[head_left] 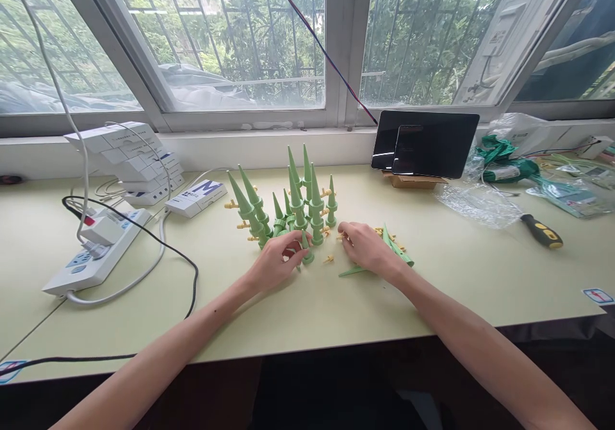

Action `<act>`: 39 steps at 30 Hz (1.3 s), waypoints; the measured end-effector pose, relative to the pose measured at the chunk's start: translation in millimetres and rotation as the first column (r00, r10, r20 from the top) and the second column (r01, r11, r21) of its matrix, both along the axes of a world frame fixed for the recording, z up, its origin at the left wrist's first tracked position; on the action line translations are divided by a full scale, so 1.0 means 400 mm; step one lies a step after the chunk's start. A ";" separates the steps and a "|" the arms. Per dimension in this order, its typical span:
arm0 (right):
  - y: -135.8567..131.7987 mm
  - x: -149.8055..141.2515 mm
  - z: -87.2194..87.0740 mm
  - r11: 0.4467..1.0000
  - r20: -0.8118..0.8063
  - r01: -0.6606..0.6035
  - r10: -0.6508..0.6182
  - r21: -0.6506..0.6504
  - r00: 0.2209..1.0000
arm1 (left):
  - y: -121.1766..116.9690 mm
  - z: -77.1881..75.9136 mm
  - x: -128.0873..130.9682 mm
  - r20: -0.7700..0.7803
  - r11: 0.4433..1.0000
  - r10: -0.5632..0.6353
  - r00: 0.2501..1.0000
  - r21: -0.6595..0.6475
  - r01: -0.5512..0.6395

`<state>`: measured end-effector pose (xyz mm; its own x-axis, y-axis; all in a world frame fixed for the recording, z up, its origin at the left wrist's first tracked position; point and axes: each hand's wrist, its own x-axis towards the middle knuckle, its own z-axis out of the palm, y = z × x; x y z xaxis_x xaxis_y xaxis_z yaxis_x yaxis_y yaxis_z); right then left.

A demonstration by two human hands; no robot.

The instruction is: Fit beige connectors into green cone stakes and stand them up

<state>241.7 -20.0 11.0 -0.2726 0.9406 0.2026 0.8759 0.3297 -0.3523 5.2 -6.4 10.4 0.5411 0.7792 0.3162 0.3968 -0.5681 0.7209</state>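
Observation:
My left hand (278,260) is closed with thumb and fingers round a small green plastic plant-watering spike (305,250), which stands point up on the table. Behind it rises a group of taller green spikes (314,209), several with yellow valves (231,204) sticking out at the side. To the right, my right hand (362,244) pinches a small yellow valve (340,236), largely covered by the fingers. Under and beside that hand lie loose green spikes (398,250) and more yellow pieces. One loose yellow valve (328,259) rests between the hands.
White boxes (139,161) and a power strip (98,257) with cables are at the left. A tablet and a phone (407,151) lean on a cardboard stand at the back. A screwdriver (542,231) and plastic bags (480,206) lie at the right, below the windows.

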 end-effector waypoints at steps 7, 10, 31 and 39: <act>-0.003 -0.004 0.002 0.998 -0.112 -0.032 0.037 0.047 0.993 | -0.002 0.000 0.001 0.024 1.000 -0.009 1.000 -0.017 0.010; -0.007 -0.010 0.002 0.995 -0.187 -0.068 0.081 0.073 0.979 | -0.001 -0.002 0.000 0.025 1.000 -0.015 1.000 -0.016 0.016; -0.017 -0.033 -0.005 0.978 -0.541 -0.206 0.193 0.037 0.818 | 0.004 -0.002 -0.005 -0.036 1.000 0.003 0.999 0.002 -0.003; -0.021 -0.046 -0.013 0.968 -0.610 -0.244 0.164 -0.049 0.775 | 0.014 -0.011 -0.009 -0.067 0.998 -0.023 0.998 0.055 0.026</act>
<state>223.3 -28.4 5.8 -0.3232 0.9040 0.2800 0.3934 0.3974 -0.8291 1.5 -0.9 5.9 0.5808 0.7476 0.3220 0.4280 -0.6169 0.6605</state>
